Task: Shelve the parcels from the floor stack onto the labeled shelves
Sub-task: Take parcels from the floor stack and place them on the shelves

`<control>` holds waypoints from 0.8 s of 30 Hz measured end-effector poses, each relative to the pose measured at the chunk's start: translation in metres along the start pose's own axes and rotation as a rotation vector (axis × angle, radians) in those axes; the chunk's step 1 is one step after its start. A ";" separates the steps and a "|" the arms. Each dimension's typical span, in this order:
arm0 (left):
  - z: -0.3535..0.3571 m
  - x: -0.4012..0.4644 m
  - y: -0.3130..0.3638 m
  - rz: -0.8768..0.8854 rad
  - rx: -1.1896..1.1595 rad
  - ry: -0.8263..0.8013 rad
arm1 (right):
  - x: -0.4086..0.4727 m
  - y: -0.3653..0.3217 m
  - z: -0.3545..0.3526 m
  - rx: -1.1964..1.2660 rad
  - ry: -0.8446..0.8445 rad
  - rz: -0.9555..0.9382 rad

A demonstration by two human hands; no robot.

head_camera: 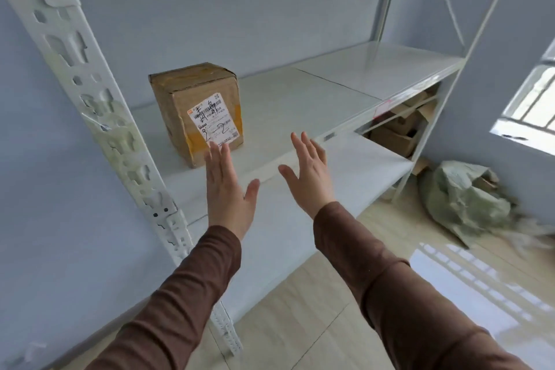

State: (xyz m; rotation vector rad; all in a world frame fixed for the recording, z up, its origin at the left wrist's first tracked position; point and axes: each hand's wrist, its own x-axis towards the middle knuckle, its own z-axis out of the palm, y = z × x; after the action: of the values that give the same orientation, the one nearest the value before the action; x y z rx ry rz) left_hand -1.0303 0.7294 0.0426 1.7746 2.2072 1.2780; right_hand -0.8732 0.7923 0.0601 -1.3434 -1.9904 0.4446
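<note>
A brown cardboard parcel (196,112) with a white shipping label stands upright on the white metal shelf (300,99), near its left end. My left hand (226,189) is stretched out flat just in front of the parcel's lower front corner, fingers straight, holding nothing. My right hand (309,171) is also flat and spread, to the right of the parcel and apart from it, over the shelf's front edge. Both arms wear brown sleeves.
A perforated white upright post (99,117) stands at the left. A lower shelf (360,165) runs below. Several cardboard boxes (402,129) sit under the shelf at the right. A grey-green sack (462,195) lies on the floor by the window wall.
</note>
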 end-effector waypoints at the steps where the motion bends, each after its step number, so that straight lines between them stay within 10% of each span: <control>1: 0.004 -0.012 0.006 0.053 0.042 -0.068 | -0.023 0.006 -0.011 -0.068 0.018 0.021; 10: 0.053 -0.151 0.114 0.472 0.258 -0.552 | -0.248 0.062 -0.120 -0.478 0.125 0.426; 24: 0.077 -0.503 0.389 1.182 0.054 -0.888 | -0.657 0.093 -0.325 -0.725 0.384 1.138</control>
State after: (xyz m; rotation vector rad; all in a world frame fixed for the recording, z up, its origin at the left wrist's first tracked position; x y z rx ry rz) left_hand -0.5074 0.3614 0.0029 2.9314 0.6654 0.1952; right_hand -0.4305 0.2033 0.0037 -2.7236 -0.9002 -0.1054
